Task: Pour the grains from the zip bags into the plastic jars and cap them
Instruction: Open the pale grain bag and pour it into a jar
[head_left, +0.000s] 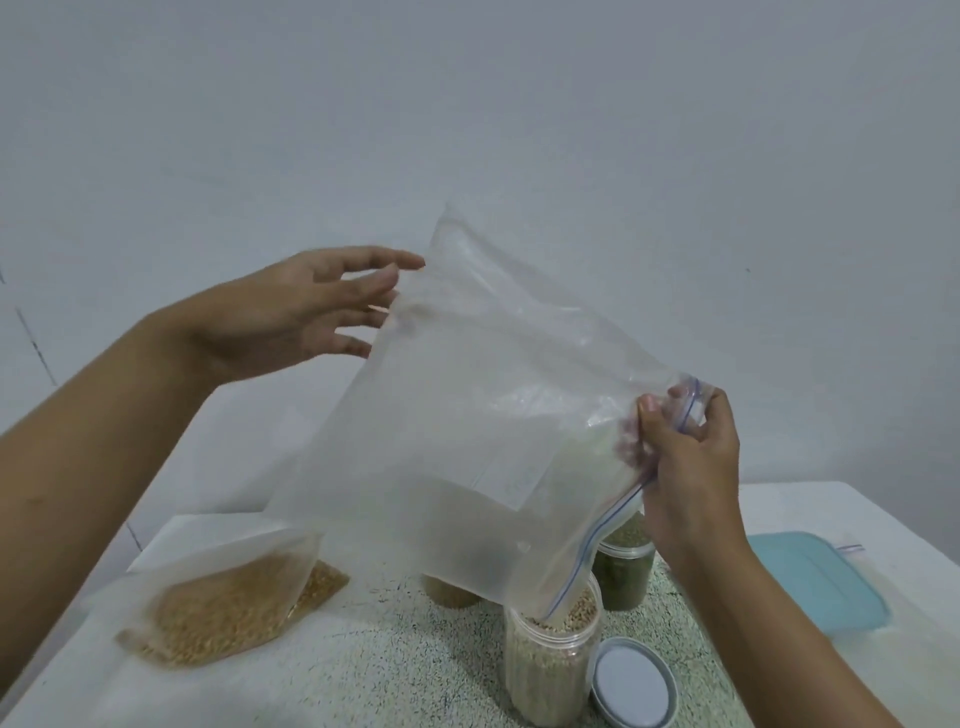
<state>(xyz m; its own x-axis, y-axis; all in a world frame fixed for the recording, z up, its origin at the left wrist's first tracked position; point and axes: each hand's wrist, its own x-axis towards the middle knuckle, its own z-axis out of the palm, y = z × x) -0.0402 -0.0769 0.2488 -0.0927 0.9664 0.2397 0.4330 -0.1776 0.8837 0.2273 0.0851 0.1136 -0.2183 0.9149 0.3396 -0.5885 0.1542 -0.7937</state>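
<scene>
Clear plastic zip bag with a blue zip line (467, 415) is tipped mouth-down, its lower corner sitting in the open clear plastic jar of pale grains (545, 670). Right hand (685, 457) pinches the zip edge, left hand (280, 317) is spread open, fingertips at the bag's far corner. Count-wise: three jars, including a green-grain jar (623, 571) and a tan-grain jar (449, 592) half hidden behind the bag. Two bags, the second zip bag of golden grains (223, 613) lying left. One round lid (631, 686) beside the front jar.

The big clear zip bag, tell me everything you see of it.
The large clear plastic zip bag with a blue zip strip looks nearly empty. It is held tilted, mouth corner down in the grain-filled clear jar. The right hand pinches its zip edge; the left hand touches its raised end with straight fingers.
</scene>
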